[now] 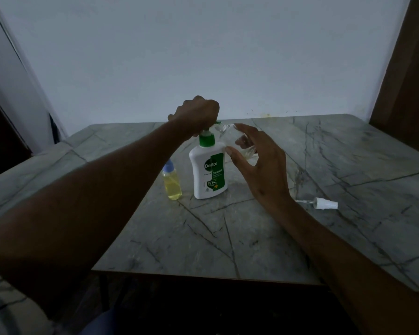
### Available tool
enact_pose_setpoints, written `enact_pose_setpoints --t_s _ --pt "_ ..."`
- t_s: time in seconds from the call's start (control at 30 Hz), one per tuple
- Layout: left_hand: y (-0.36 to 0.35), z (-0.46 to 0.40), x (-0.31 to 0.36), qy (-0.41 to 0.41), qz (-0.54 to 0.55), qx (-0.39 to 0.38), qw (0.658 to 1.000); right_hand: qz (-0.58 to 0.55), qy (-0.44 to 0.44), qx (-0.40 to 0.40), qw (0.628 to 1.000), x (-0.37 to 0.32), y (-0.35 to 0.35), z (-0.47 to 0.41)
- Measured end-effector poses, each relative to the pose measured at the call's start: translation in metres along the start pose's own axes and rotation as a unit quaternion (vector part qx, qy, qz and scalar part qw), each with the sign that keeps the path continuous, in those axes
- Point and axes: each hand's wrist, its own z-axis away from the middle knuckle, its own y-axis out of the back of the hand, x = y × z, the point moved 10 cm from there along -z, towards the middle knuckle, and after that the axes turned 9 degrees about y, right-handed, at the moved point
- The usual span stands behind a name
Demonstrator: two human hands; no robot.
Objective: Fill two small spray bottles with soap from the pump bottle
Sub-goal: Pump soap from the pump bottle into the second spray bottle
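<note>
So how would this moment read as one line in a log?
left hand: pressing pump bottle | right hand: holding clear bottle at spout | capped bottle: full | sprayer: on table

Dim home room, marble-patterned surface (pixel 264 238) against a plain pale wall (pixel 203 56), brown wooden panel (pixel 406 81) at right, household soap bottle (pixel 208 172)

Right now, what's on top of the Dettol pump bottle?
The left hand sits on the pump head of the Dettol pump bottle, covering most of it. Only the green nozzle tip shows, at the clear bottle gripped by the right hand.
</note>
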Motion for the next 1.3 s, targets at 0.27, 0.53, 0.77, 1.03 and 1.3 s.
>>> enact_pose_setpoints --t_s 0.27,0.53,0.77,1.03,1.3 --pt "-0.006 0.000 -0.003 0.002 0.005 0.013 1.000 0.001 0.000 -0.004 1.000 0.000 0.000 0.002" --pt "0.000 -0.002 -0.001 -0.007 0.018 -0.004 1.000 -0.007 -0.004 0.005 1.000 -0.001 0.003 0.001" --pt "-0.002 0.000 -0.002 0.000 0.010 0.017 1.000 0.002 -0.005 0.000 1.000 -0.003 0.003 0.001" --pt "-0.001 0.008 -0.003 0.008 -0.006 0.014 1.000 -0.011 -0.021 -0.003 1.000 -0.001 0.002 0.000" --pt "0.000 0.011 0.001 0.009 -0.001 0.023 1.000 -0.015 -0.015 0.008 1.000 -0.004 0.006 0.001"
